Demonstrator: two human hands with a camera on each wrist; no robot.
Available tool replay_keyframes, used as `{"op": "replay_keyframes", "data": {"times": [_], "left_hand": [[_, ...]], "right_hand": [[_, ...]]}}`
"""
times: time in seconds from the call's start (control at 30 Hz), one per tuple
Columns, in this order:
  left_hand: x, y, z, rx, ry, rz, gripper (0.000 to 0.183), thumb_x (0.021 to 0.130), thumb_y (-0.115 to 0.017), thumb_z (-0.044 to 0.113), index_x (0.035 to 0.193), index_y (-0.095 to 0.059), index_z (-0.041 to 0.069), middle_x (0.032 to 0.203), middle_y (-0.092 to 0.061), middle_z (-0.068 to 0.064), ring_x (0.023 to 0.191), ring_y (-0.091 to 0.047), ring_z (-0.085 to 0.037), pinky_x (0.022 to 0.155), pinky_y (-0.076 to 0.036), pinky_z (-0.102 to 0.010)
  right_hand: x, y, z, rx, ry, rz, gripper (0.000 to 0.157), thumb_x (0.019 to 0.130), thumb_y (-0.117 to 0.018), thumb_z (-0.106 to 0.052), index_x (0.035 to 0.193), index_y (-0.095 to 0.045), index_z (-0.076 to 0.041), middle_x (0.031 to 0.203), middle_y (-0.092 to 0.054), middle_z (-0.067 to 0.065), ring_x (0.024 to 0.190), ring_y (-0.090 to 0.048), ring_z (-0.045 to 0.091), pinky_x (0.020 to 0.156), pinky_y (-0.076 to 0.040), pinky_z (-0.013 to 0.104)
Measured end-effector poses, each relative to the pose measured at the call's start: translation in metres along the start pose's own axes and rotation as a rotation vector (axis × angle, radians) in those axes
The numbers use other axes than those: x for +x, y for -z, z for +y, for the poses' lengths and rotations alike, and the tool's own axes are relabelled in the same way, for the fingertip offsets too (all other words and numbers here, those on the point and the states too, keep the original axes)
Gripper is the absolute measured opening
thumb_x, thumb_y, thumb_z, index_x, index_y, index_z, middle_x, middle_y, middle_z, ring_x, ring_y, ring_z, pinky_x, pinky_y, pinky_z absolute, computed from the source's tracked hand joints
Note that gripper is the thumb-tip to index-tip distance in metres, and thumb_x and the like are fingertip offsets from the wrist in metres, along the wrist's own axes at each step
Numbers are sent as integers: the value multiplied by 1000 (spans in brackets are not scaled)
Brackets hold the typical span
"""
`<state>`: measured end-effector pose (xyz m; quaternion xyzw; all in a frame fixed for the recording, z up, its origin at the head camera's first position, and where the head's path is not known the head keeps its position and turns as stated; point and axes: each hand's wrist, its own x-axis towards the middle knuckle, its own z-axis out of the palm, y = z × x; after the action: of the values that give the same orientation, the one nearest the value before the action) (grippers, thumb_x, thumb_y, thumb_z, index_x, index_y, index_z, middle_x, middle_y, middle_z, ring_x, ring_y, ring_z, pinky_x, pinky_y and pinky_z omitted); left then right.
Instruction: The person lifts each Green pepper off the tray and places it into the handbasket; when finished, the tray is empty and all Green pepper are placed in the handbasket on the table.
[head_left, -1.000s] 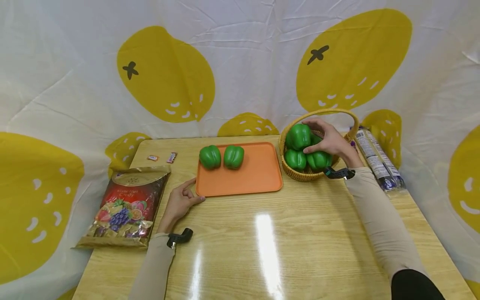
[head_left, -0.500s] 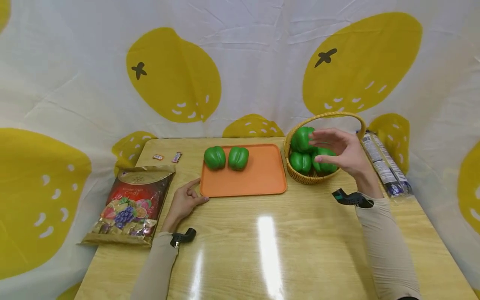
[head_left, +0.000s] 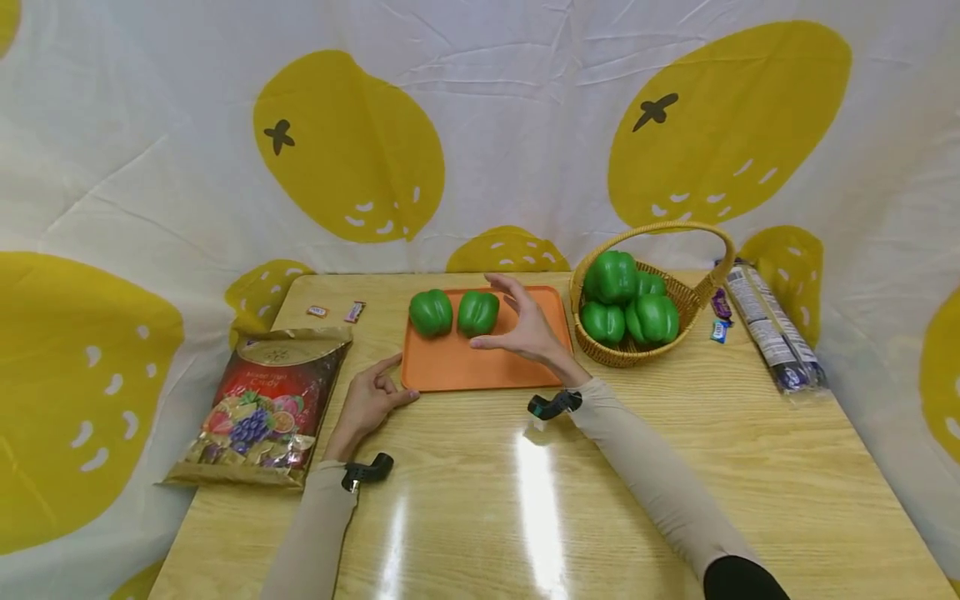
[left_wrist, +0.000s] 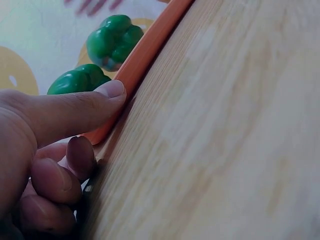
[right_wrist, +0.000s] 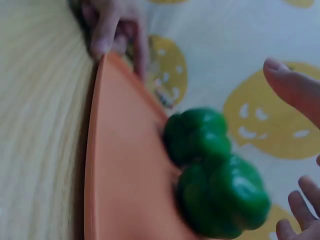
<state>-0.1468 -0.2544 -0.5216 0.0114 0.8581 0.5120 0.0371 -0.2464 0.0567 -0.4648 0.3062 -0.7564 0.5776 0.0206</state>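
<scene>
My left hand (head_left: 369,407) holds the near left corner of the orange tray (head_left: 517,375), its thumb (left_wrist: 107,92) on the front edge and a finger along the left side. Two green bell peppers lie on the tray, a left pepper (head_left: 431,313) and a right pepper (head_left: 477,314). Over the tray, my right hand (head_left: 528,327) is spread with nothing in it, thumb and fingers parted just right of the right pepper. In the right wrist view the right pepper (right_wrist: 225,197) sits in front of the other, apart from the fingers.
A wicker basket (head_left: 626,357) with a tall handle holds several green bell peppers right of the tray. Beyond it lie small wrapped candies (head_left: 720,331) and a long plastic-wrapped pack (head_left: 776,329). A candy bag (head_left: 251,412) and two small candies (head_left: 354,312) lie left.
My right hand has let go of a pepper in the basket, lifted away and moved left over the tray. My left hand stays at the tray's corner. The head view shifted slightly.
</scene>
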Motion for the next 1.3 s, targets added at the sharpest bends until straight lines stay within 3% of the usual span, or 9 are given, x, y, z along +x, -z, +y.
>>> {"op": "replay_keyframes", "data": {"times": [0.17,0.3,0.47,0.67,0.83,1.0,1.07,1.17,1.3], "left_hand": [[3,-3,2,10,-12,2,82,76,-87,33,146,-49,17,64,-62,-6,53,-53,-18,63,-47,-31],[4,-5,3,10,-15,-7,82,76,-87,33,146,-49,17,65,-62,-7,53,-53,-18,63,-46,-30],[2,-6,4,3,1,-14,82,75,-87,33,147,-49,17,65,-62,-6,53,-52,-17,62,-46,-30],[-1,-7,2,-2,12,-11,83,74,-88,32,146,-50,17,64,-61,-6,51,-49,-15,58,-44,-30],[-3,-5,1,-1,17,-7,83,74,-88,33,146,-50,17,65,-61,-7,52,-49,-15,60,-44,-30],[-3,-2,1,-2,17,-3,83,75,-87,34,146,-50,17,66,-61,-8,53,-51,-15,62,-45,-30],[-2,-1,1,-5,13,-4,82,75,-87,33,146,-50,16,66,-62,-8,53,-51,-15,62,-45,-30],[-1,0,1,-5,9,-3,82,75,-87,32,146,-49,15,66,-62,-8,53,-51,-15,60,-45,-29],[1,0,2,-4,8,-4,83,75,-88,32,147,-49,14,67,-62,-8,54,-51,-15,61,-45,-29]], "right_hand": [[14,-5,24,-102,-182,-23,96,71,-91,-34,151,-38,-25,153,-41,5,137,-42,28,110,-36,49],[16,-3,31,-81,-256,-30,84,72,-90,-31,145,-50,-20,143,-51,4,123,-56,25,97,-48,45],[7,-1,14,-73,-202,-12,78,69,-92,-14,139,-57,-11,140,-54,9,120,-57,29,101,-45,45],[-19,16,-51,-42,-25,42,74,63,-92,1,130,-60,4,128,-57,24,121,-56,39,105,-42,49],[-43,61,-96,83,164,32,75,55,-91,13,124,-62,11,124,-61,27,117,-61,34,99,-48,45],[-61,133,-120,172,293,64,81,46,-82,31,122,-57,22,122,-57,39,117,-62,34,97,-49,42],[-68,165,-113,210,290,116,82,46,-78,36,123,-54,24,122,-56,41,117,-61,36,98,-48,42],[-79,206,-91,262,217,205,82,49,-73,40,127,-51,24,130,-54,36,122,-58,37,99,-47,41],[-92,237,-62,278,92,305,78,59,-69,38,133,-50,18,136,-54,26,124,-57,29,98,-47,34]]}}
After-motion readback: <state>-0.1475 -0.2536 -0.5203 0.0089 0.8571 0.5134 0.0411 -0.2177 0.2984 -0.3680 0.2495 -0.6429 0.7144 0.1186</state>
